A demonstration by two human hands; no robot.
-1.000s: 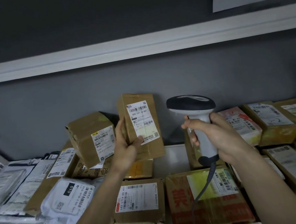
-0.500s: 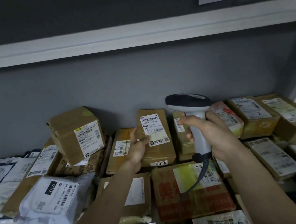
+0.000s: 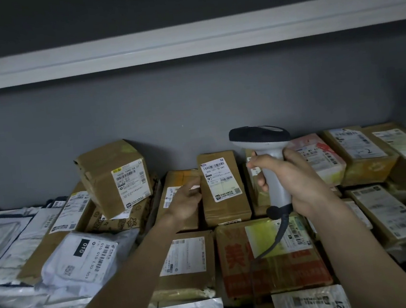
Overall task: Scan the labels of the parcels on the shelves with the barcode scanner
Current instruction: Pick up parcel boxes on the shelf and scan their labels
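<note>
Head view: R hand (image 3: 297, 181) grips barcode scanner (image 3: 265, 157) upright, just right of tall brown parcel (image 3: 223, 189) standing w/ label facing out. L hand (image 3: 185, 200) loose, fingers relaxed, holding nothing, fingertips at that parcel's left edge over flat parcel (image 3: 176, 194); cube box (image 3: 114, 178) further left.

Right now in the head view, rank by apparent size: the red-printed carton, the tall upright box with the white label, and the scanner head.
1. Red-printed carton, largest, though it lies nearest the camera, which flatters it.
2. Tall upright box.
3. Scanner head, clearly smallest.
</note>
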